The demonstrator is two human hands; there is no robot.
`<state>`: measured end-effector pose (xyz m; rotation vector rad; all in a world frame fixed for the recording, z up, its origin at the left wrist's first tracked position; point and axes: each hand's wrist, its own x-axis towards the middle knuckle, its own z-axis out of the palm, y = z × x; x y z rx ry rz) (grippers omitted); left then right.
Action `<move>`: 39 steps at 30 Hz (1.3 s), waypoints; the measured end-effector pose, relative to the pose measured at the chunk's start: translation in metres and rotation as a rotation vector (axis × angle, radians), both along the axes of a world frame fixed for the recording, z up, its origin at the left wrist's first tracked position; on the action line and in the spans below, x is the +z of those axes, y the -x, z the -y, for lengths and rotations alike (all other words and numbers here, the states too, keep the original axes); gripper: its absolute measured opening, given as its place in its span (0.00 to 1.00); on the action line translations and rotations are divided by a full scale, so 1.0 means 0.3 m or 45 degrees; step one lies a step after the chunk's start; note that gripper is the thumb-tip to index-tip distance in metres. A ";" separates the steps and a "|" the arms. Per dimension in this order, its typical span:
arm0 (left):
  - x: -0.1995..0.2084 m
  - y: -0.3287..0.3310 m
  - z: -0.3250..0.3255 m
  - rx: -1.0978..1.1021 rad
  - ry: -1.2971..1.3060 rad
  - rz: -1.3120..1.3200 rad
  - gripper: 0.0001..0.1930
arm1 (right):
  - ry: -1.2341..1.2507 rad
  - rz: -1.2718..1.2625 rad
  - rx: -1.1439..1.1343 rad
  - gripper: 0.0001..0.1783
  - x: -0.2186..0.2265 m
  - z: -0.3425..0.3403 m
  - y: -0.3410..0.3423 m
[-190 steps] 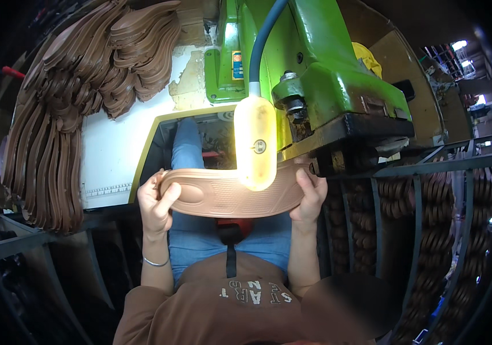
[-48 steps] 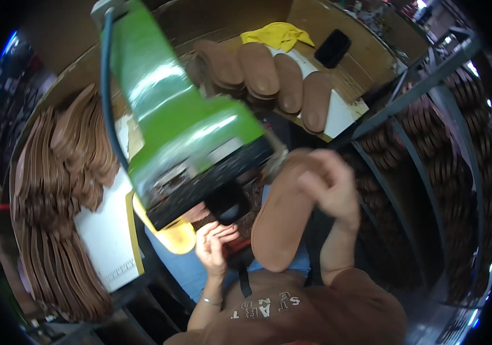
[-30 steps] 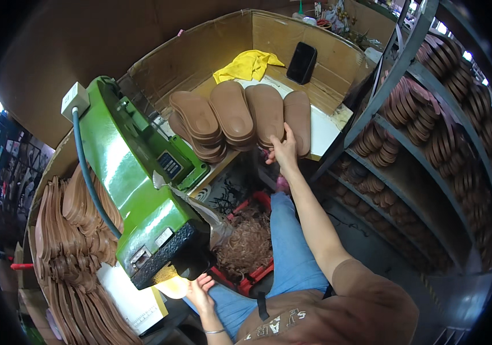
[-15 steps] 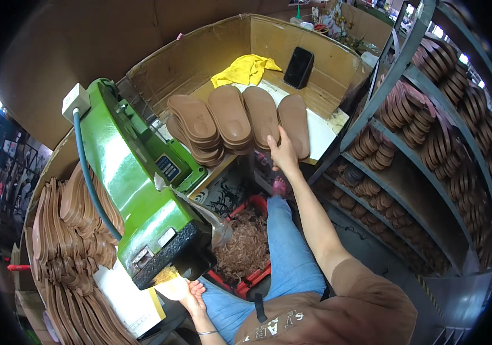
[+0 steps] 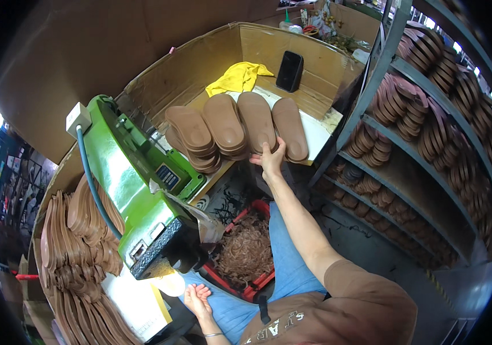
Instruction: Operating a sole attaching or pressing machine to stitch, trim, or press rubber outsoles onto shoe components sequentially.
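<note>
My right hand (image 5: 270, 160) reaches forward to the near, heel end of a brown shoe sole (image 5: 254, 115). Its thumb lies on the top face and the other fingers are at the end and edge, so the hand is closed on it. This sole is third in a row; two brown stacks, the second stack (image 5: 223, 118) and the leftmost stack (image 5: 191, 129), are to its left, and another sole (image 5: 289, 126) is to its right. My left hand (image 5: 198, 300) rests above my thigh, fingers curled in, with nothing seen in it. Beside it is the green machine's round pale plate (image 5: 171, 284).
A green machine (image 5: 125, 167) stands at the left. Below the bench, a red bin (image 5: 263, 280) holds brown shavings. A metal rack (image 5: 392, 129) full of soles is at the right. A yellow cloth (image 5: 237, 77) and black phone (image 5: 289, 72) lie behind the row; piled soles (image 5: 65, 230) fill the left.
My right hand has shifted a little left and now grips the third sole's heel end. My left hand has moved slightly away from the pale plate, its fingers curling. The view has tilted slightly.
</note>
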<state>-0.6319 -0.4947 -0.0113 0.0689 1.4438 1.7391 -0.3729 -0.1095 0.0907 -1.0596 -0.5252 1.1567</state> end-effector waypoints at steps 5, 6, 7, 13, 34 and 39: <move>-0.019 0.015 0.017 -0.005 -0.027 -0.005 0.11 | -0.010 -0.118 -0.005 0.31 -0.011 0.045 0.008; -0.020 0.018 0.015 -0.010 -0.015 -0.014 0.11 | -0.010 -0.113 -0.008 0.31 -0.015 0.052 0.001; -0.023 0.019 0.014 -0.014 -0.001 -0.024 0.12 | -0.010 -0.127 -0.006 0.31 -0.019 0.058 -0.005; -0.032 0.016 0.011 -0.035 -0.031 -0.029 0.11 | 0.027 -0.133 0.034 0.34 0.005 0.063 -0.017; -0.006 0.019 0.030 0.015 0.062 -0.154 0.11 | 0.123 2.398 -0.250 0.35 0.042 0.068 -0.261; 0.215 0.089 -0.083 -0.152 0.063 -0.777 0.06 | 0.263 2.287 -0.116 0.30 0.134 0.105 -0.257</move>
